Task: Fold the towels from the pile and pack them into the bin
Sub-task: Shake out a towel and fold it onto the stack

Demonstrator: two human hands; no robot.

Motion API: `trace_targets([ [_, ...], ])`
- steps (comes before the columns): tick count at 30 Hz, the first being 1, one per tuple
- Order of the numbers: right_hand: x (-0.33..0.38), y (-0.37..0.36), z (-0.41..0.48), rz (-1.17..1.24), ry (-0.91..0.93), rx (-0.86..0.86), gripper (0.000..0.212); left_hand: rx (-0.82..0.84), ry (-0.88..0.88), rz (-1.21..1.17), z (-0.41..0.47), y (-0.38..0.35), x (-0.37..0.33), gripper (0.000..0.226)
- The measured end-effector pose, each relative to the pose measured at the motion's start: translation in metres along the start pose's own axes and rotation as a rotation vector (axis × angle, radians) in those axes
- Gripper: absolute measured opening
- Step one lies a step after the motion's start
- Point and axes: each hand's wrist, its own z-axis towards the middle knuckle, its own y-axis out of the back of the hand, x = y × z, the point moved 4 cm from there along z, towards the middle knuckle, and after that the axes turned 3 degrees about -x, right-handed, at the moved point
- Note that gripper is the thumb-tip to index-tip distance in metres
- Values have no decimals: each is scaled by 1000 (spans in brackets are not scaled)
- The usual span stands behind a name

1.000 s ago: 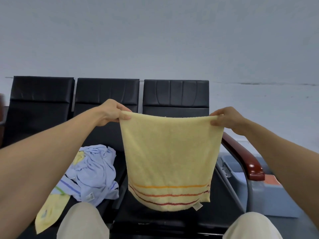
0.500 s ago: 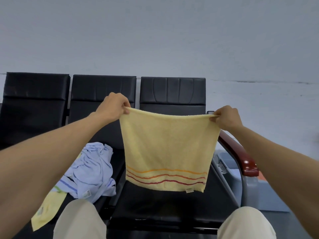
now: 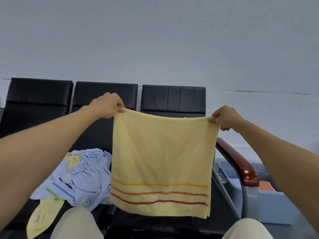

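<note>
A yellow towel (image 3: 162, 156) with three orange and red stripes near its lower edge hangs flat in the air in front of me. My left hand (image 3: 107, 105) pinches its top left corner and my right hand (image 3: 224, 119) pinches its top right corner. The towel hangs over the right seat of a black bench (image 3: 172, 99). A pile of towels (image 3: 81, 175), light blue on top with yellow ones under it, lies on the middle seat at lower left. A grey-blue bin (image 3: 276, 207) stands on the floor to the right of the bench, with something orange inside.
A dark red armrest (image 3: 240, 164) on a metal frame stands between the right seat and the bin. My knees in beige trousers (image 3: 76, 225) show at the bottom edge. A pale wall fills the background.
The towel has swung back toward me and hangs straight now. Both hands keep their pinch on the top corners and have shifted only slightly.
</note>
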Motion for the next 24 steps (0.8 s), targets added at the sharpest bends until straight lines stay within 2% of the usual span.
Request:
trace_targets([
  [3, -10, -20, 7, 101, -47, 34, 7, 45, 97, -202, 4, -31, 6, 14],
  [7, -41, -76, 23, 259, -132, 59, 5, 96, 360, -624, 10, -109, 22, 7],
  [9, -60, -110, 29, 339, -187, 75, 3, 103, 441, -701, 12, -153, 30, 5],
  [11, -76, -140, 31, 380, -206, 92, 4, 73, 462, -680, 12, -190, 35, 11],
  [15, -102, -190, 22, 381, -152, 139, 8, 30, 421, -656, -3, -240, 43, 8],
  [19, -119, -232, -6, 387, -148, 237, 17, 137, 242, -614, -36, -276, 50, 5],
  [22, -128, -251, -29, 347, -167, 234, 27, 206, 158, -539, -65, -291, 53, 3],
  [24, -136, -260, -41, 294, -173, 245, 19, 211, 136, -510, -82, -297, 58, 5],
])
